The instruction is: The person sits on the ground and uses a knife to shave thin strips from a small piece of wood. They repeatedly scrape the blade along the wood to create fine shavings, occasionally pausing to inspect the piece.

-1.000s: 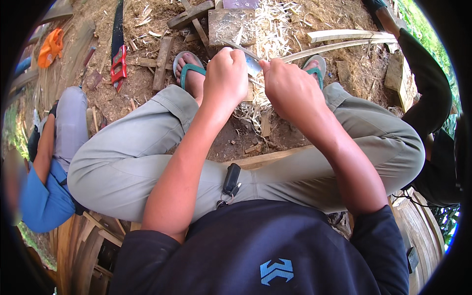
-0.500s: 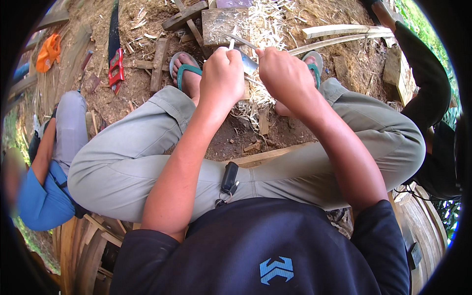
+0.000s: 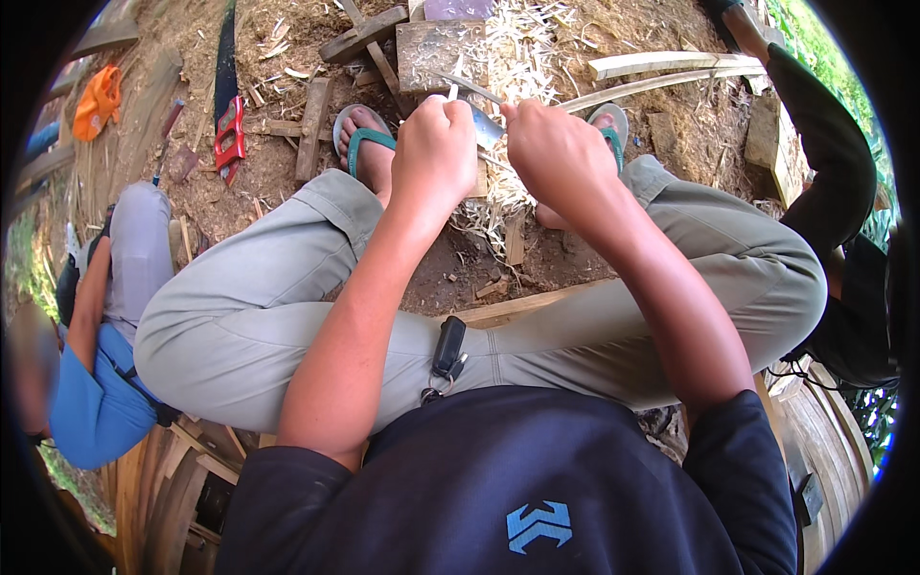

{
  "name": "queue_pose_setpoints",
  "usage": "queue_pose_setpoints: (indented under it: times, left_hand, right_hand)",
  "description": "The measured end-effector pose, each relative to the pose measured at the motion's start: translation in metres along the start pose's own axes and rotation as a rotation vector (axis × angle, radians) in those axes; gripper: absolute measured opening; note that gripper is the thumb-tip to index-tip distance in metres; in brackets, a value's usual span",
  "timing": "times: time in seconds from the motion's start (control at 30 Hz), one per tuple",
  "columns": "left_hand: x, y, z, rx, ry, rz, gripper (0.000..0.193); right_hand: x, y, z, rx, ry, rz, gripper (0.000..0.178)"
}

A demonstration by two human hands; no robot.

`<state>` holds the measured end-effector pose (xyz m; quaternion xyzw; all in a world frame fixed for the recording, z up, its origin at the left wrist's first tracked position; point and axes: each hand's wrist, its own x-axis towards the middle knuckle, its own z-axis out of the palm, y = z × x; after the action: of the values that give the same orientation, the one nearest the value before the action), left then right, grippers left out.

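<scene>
My left hand [image 3: 438, 142] is closed in a fist, with the end of a thin pale wood strip [image 3: 453, 93] poking out above the thumb. My right hand [image 3: 559, 144] grips a knife, its narrow grey blade [image 3: 467, 84] pointing left across the top of my left fist. The knife's handle is hidden in my fingers. Between the two hands shows a shiny bluish, flat piece [image 3: 487, 126]; its kind is unclear. Beyond them lies a wooden board [image 3: 436, 48], and pale curled shavings [image 3: 508, 72] cover the ground beside it.
A red-handled handsaw [image 3: 229, 139] and an orange bag [image 3: 97, 103] lie at the left. Long pale wood strips [image 3: 671, 65] lie at the far right. A person in blue [image 3: 96, 402] sits at my left; a dark-sleeved person [image 3: 829, 134] is at my right. Keys [image 3: 448, 347] rest on my lap.
The knife blade has dropped slightly toward my left fist. Both hands keep almost the same place and grip. The person in blue at the left has shifted a little.
</scene>
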<state>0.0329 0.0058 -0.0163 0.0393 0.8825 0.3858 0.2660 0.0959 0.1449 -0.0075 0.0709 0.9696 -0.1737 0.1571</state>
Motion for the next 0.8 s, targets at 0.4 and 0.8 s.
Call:
queue_pose_setpoints:
  times: [0.4, 0.8]
  left_hand:
    - [0.004, -0.004, -0.002, -0.026, -0.002, -0.016, 0.042]
    - [-0.004, -0.002, 0.0, 0.028, -0.004, 0.012, 0.042]
  right_hand:
    - [0.015, 0.015, 0.016, -0.086, 0.026, -0.108, 0.037]
    - [0.027, 0.014, 0.026, 0.093, 0.004, 0.055, 0.045]
